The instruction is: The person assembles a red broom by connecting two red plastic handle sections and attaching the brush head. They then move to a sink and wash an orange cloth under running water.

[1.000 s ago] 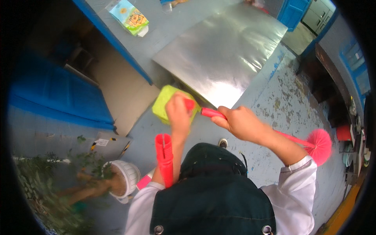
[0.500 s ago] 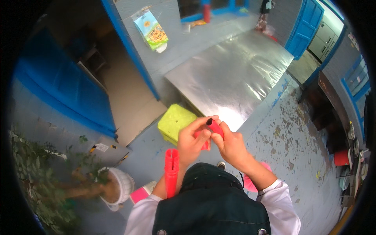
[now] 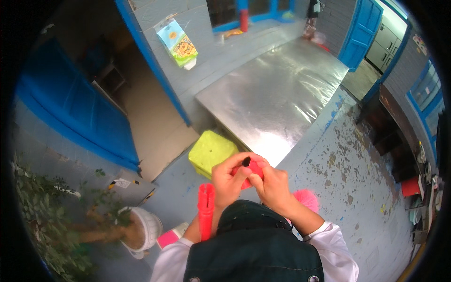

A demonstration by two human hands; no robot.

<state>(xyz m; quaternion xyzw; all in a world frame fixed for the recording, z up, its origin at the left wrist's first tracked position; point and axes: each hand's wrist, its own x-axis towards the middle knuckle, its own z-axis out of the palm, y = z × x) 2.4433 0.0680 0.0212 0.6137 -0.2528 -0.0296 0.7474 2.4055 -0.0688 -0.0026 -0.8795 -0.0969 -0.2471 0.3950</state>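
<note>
Both hands are brought together in front of my body around a short red plastic tube [image 3: 255, 168], whose dark end shows between the fingers. My left hand [image 3: 227, 182] is closed around it on one side, thumb on top. From the other side my right hand [image 3: 277, 187] grips it with thumb and bent fingers. Part of the red piece is hidden by the fingers. A second red tube [image 3: 206, 214], ribbed and slotted at its top, stands over my left forearm; what holds it cannot be made out. Beneath my right forearm shows something pink and fuzzy [image 3: 306, 201].
A yellow-green stool [image 3: 211, 152] stands just beyond my left hand, beside a large metal-topped table [image 3: 277, 84]. At left are a potted plant in a white pot [image 3: 149, 225] and a blue door [image 3: 80, 108]. Dark shelving [image 3: 397, 131] lines the right side.
Both hands have come down slightly toward my body. The tube has turned, so its dark end now sits farther left and more of it is covered by the fingers.
</note>
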